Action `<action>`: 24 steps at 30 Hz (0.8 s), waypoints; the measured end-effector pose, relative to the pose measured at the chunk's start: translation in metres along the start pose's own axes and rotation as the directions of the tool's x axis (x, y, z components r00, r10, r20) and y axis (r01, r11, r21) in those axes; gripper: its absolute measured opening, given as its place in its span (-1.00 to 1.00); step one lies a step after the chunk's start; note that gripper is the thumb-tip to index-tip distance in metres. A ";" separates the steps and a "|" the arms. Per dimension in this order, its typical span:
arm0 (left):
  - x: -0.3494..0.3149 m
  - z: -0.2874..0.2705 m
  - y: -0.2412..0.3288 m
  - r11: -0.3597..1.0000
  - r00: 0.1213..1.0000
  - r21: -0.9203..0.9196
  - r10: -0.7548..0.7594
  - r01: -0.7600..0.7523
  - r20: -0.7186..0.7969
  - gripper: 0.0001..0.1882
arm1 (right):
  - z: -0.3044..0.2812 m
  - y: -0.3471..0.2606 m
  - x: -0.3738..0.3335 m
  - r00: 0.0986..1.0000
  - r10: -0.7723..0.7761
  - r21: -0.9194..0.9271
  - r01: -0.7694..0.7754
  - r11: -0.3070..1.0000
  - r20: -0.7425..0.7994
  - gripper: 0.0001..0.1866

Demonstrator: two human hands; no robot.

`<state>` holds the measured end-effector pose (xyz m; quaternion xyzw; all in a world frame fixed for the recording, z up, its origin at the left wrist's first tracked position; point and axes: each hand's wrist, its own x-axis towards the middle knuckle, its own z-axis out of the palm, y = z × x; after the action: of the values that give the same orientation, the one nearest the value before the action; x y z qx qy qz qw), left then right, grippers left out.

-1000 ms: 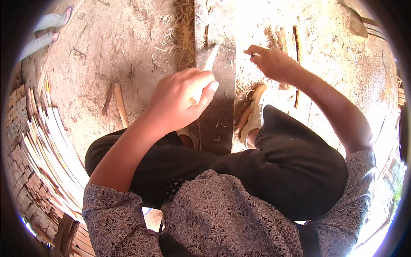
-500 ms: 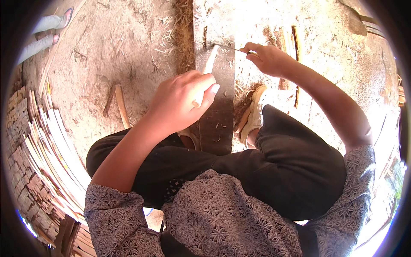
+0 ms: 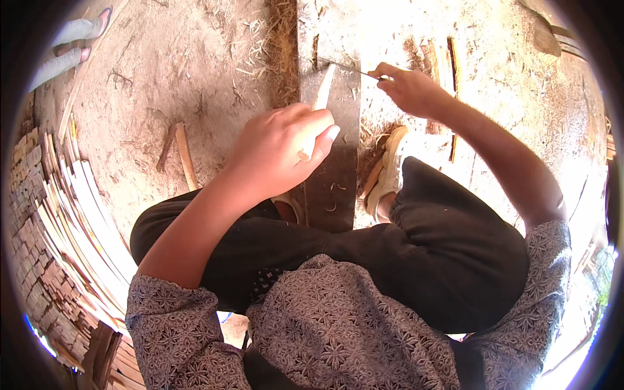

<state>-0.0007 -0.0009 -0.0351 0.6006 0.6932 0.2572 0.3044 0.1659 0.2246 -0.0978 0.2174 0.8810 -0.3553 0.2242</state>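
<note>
My left hand [image 3: 286, 146] is closed round a pale wooden stick [image 3: 324, 88], whose far end tapers toward the top of the dark plank [image 3: 331, 175]. The stick's near end pokes out below my thumb. My right hand [image 3: 413, 91] grips the end of a thin dark blade [image 3: 344, 66], perhaps a knife; its handle is mostly hidden in my fingers. The blade reaches left across the plank, close to the stick's far tip. Whether blade and stick touch, I cannot tell.
Wood shavings [image 3: 257, 49] lie on the dirt floor left of the plank. A stick [image 3: 185, 156] rests near my left knee. Stacked wood strips [image 3: 84, 201] fill the left side. At upper left show another person's legs [image 3: 62, 68]. My right shoe [image 3: 390, 166] stands beside the plank.
My left hand and the stick have shifted slightly right. The blade stays by the stick's tip, and my right hand has moved only a little.
</note>
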 end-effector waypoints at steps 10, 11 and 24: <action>0.002 0.001 -0.007 0.987 0.991 -0.137 -0.092 0.078 -0.098 -0.77 | -0.001 0.007 0.005 0.995 -0.096 -0.056 0.095 0.994 -0.029 -0.70; -0.002 -0.002 -0.013 0.986 0.988 -0.137 -0.109 0.094 -0.113 -0.77 | 0.004 -0.018 -0.002 0.985 -0.145 0.094 0.154 0.984 -0.089 -0.71; 0.004 -0.001 -0.019 0.967 0.978 -0.224 -0.155 0.122 -0.138 -0.70 | 0.006 -0.014 0.002 0.981 -0.160 -0.038 0.156 0.987 -0.107 -0.70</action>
<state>-0.0147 0.0002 -0.0481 0.4927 0.7232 0.3541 0.3300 0.1581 0.2111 -0.0953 0.1627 0.9116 -0.3465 0.1497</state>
